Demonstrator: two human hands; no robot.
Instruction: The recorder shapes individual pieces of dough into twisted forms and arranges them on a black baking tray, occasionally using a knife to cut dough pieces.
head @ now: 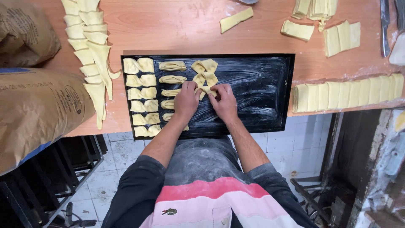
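Both hands, left (186,101) and right (223,102), grip closed on dough piece (206,90) over tray (270,84); piece half hidden.

Pale folded dough piece (206,90) (third in column) on black tray (270,80)

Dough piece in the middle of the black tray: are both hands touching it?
Touching. The head view shows the left hand and right hand with fingertips pinching the folded dough piece over the black tray; no gap shows.
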